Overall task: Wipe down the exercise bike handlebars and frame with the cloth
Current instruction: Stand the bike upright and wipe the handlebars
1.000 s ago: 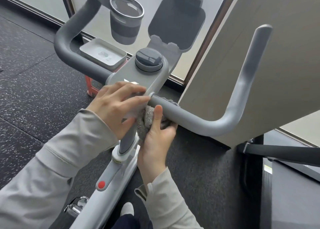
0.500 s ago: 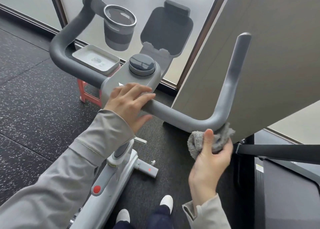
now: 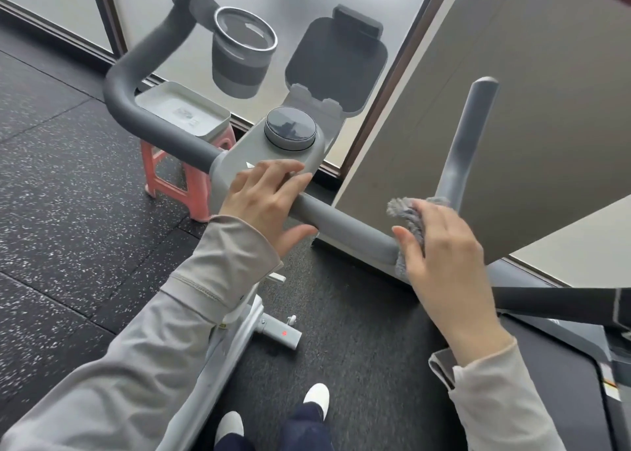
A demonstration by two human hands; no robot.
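The exercise bike's grey handlebar (image 3: 345, 223) runs across the middle of the head view and bends up into a right post (image 3: 467, 143). My right hand (image 3: 440, 245) wraps a grey fluffy cloth (image 3: 408, 211) around the bar's right bend. My left hand (image 3: 269, 201) rests flat on the centre console (image 3: 273, 157) beside the round dial (image 3: 290, 129), fingers spread over the bar's inner end. The white frame stem (image 3: 239, 331) drops below my left sleeve, partly hidden by it.
A cup holder (image 3: 244, 57) and a phone cradle (image 3: 336, 64) sit on the bar's far side. A pink stool (image 3: 177, 180) with a white tray (image 3: 184, 114) stands on the speckled black floor. A beige panel (image 3: 512, 126) is right, a treadmill (image 3: 563, 314) lower right.
My right hand slid the cloth along the bar from beside the stem out to the right bend, then shifted from under the bend onto its top. My left hand stayed on the console.
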